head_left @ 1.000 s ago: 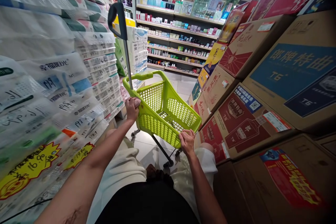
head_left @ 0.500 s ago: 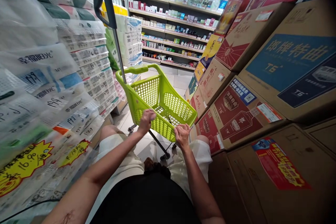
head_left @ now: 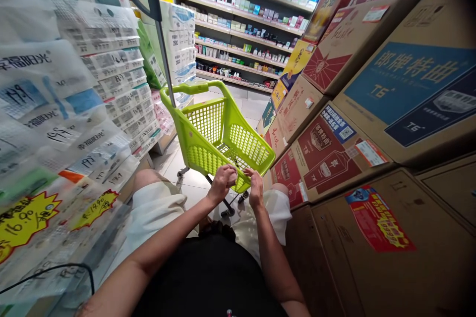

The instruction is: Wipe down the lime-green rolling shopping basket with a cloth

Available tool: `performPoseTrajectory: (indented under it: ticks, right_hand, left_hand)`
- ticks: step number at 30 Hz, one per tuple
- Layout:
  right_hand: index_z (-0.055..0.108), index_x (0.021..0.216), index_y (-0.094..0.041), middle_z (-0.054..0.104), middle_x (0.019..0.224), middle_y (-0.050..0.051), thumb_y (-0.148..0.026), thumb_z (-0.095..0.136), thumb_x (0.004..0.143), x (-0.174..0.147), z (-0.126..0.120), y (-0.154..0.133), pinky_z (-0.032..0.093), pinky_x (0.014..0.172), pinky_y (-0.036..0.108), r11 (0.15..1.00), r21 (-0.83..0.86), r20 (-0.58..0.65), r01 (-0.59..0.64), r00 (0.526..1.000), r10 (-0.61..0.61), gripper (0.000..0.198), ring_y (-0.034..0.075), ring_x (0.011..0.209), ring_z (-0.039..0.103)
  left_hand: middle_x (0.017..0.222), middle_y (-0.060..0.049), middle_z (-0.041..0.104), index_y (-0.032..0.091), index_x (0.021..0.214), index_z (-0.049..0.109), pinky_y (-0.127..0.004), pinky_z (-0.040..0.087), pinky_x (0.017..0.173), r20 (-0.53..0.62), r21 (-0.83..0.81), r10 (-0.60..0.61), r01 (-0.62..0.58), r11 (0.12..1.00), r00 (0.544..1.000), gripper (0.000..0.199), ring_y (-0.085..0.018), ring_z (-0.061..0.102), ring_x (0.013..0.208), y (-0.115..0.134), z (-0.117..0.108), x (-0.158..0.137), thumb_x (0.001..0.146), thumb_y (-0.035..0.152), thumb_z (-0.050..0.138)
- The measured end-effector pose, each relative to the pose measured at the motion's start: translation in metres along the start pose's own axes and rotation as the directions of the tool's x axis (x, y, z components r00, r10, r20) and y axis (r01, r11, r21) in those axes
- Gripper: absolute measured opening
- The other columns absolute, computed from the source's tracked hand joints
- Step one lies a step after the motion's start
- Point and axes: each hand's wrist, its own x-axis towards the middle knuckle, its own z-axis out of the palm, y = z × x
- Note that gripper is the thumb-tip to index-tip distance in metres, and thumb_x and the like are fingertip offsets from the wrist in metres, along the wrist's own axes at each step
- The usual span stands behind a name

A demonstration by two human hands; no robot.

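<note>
Both hands are gripping the near rim of the green cart [head_left: 219,133], which is standing in the aisle between paper packs [head_left: 74,99] and boxes [head_left: 372,109]. The left hand [head_left: 222,181] is clenching the rim; the right hand [head_left: 256,185] is pinching it alongside, steadying the cart.

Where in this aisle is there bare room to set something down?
Free: the inside of the green basket cart, which looks bare, and the tiled floor beyond it toward the shelves. Crowded: tissue packs press in on one side, cardboard cartons on the other; left hand and right hand sit at the near rim.
</note>
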Motion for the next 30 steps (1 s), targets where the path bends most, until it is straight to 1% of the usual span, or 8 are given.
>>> performPoseTrajectory:
  ticks: [2, 4, 8, 10, 16, 19, 26, 30]
  right_hand:
    - [0.067, 0.123, -0.025, 0.072, 0.118, 0.009, -0.063, 0.028, 0.105, 0.001, -0.001, 0.001, 0.046, 0.104, 0.045, 0.996, 0.079, -0.033, -0.041, 0.998, 0.044, 0.057, 0.025, 0.105, 0.067]
    - [0.065, 0.124, -0.024, 0.072, 0.119, 0.01, -0.067, 0.028, 0.103, 0.003, -0.003, 0.002, 0.049, 0.101, 0.044, 0.981, 0.177, -0.066, -0.079, 0.994, 0.091, 0.061, 0.025, 0.104, 0.068]
    - [0.064, 0.127, -0.025, 0.07, 0.124, 0.01, -0.071, 0.033, 0.101, 0.007, -0.004, 0.002, 0.049, 0.104, 0.046, 0.948, 0.298, -0.042, -0.109, 0.991, 0.127, 0.061, 0.026, 0.106, 0.07]
    - [0.064, 0.126, -0.026, 0.07, 0.125, 0.01, -0.072, 0.033, 0.101, 0.008, -0.003, 0.002, 0.049, 0.105, 0.047, 0.936, 0.33, -0.027, -0.125, 0.99, 0.142, 0.061, 0.026, 0.108, 0.07]
    - [0.064, 0.123, -0.024, 0.073, 0.123, 0.011, -0.082, 0.023, 0.097, 0.01, 0.003, 0.007, 0.049, 0.106, 0.049, 0.912, 0.367, -0.006, -0.184, 0.98, 0.2, 0.076, 0.027, 0.108, 0.071]
    - [0.064, 0.122, -0.024, 0.074, 0.123, 0.011, -0.085, 0.024, 0.095, 0.01, 0.005, 0.01, 0.05, 0.106, 0.05, 0.898, 0.393, 0.018, -0.199, 0.978, 0.209, 0.077, 0.028, 0.11, 0.072]
    - [0.065, 0.118, -0.024, 0.077, 0.112, 0.012, -0.09, 0.026, 0.091, 0.016, 0.002, 0.018, 0.054, 0.102, 0.053, 0.861, 0.435, 0.099, -0.263, 0.964, 0.245, 0.082, 0.032, 0.11, 0.074]
    - [0.064, 0.118, -0.024, 0.077, 0.113, 0.012, -0.09, 0.025, 0.091, 0.016, 0.004, 0.021, 0.056, 0.1, 0.051, 0.856, 0.429, 0.114, -0.29, 0.957, 0.268, 0.082, 0.031, 0.108, 0.074]
  left_hand:
    - [0.124, -0.013, 0.055, 0.021, 0.119, 0.06, -0.049, 0.052, 0.107, -0.11, 0.012, -0.116, 0.118, 0.993, 0.987, 0.058, -0.03, 0.058, 0.121, 0.005, 0.009, -0.003, 0.069, -0.007, 0.053]
    - [0.124, -0.014, 0.054, 0.02, 0.12, 0.06, -0.051, 0.052, 0.107, -0.136, 0.013, -0.144, 0.147, 0.989, 0.98, 0.06, -0.03, 0.058, 0.121, 0.01, 0.019, -0.006, 0.068, -0.007, 0.052]
    - [0.125, -0.015, 0.057, 0.021, 0.122, 0.062, -0.05, 0.054, 0.105, 0.059, -0.075, 0.049, -0.044, 0.996, 0.997, 0.059, -0.029, 0.059, 0.122, 0.025, 0.041, -0.028, 0.071, -0.006, 0.05]
    - [0.127, -0.016, 0.058, 0.021, 0.122, 0.064, -0.051, 0.055, 0.104, 0.106, -0.121, 0.078, -0.066, 0.991, 0.991, 0.05, -0.03, 0.059, 0.122, 0.028, 0.048, -0.041, 0.078, -0.001, 0.052]
    - [0.122, -0.014, 0.061, 0.02, 0.115, 0.07, -0.051, 0.054, 0.107, 0.083, -0.084, -0.065, 0.072, 0.994, 0.994, 0.042, -0.028, 0.059, 0.123, 0.01, 0.043, -0.051, 0.082, 0.004, 0.049]
    - [0.123, -0.014, 0.061, 0.021, 0.117, 0.071, -0.051, 0.053, 0.108, 0.077, -0.091, -0.026, 0.033, 0.995, 0.997, 0.041, -0.028, 0.058, 0.123, 0.01, 0.046, -0.053, 0.085, 0.007, 0.051]
    - [0.105, -0.012, 0.066, 0.021, 0.1, 0.071, -0.043, 0.059, 0.092, 0.194, -0.124, -0.095, 0.121, 0.985, 0.976, 0.019, -0.024, 0.063, 0.101, 0.005, 0.055, -0.073, 0.092, 0.018, 0.054]
    - [0.118, -0.014, 0.061, 0.02, 0.112, 0.07, -0.049, 0.055, 0.104, 0.08, -0.122, -0.064, 0.073, 0.99, 0.995, 0.031, -0.026, 0.06, 0.115, 0.003, 0.05, -0.064, 0.089, 0.012, 0.051]
